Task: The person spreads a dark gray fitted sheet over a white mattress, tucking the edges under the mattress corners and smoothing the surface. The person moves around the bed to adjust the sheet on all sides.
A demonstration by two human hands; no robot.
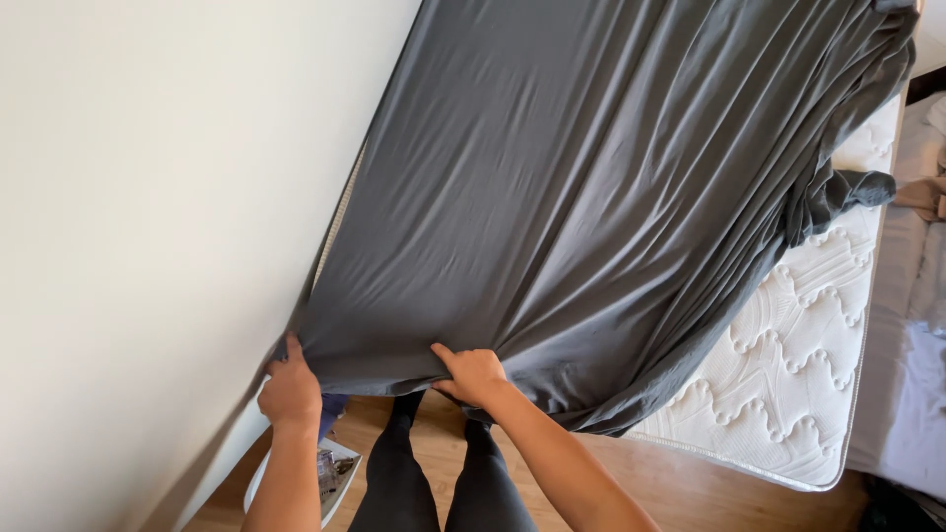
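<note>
A dark grey fitted sheet (572, 197) lies stretched over most of a white quilted mattress (808, 365), pulled taut with long creases. My left hand (290, 392) grips the sheet's near corner beside the wall. My right hand (471, 376) grips the sheet's near edge a little to the right. The mattress's right strip is bare, and the sheet is bunched at its far right corner (838, 192).
A cream wall (148, 197) runs along the mattress's left side. My legs in dark leggings (434, 483) stand on a wooden floor (690, 493). A white tray-like object (335, 473) lies on the floor by my left foot. More bedding (912, 296) sits at the right.
</note>
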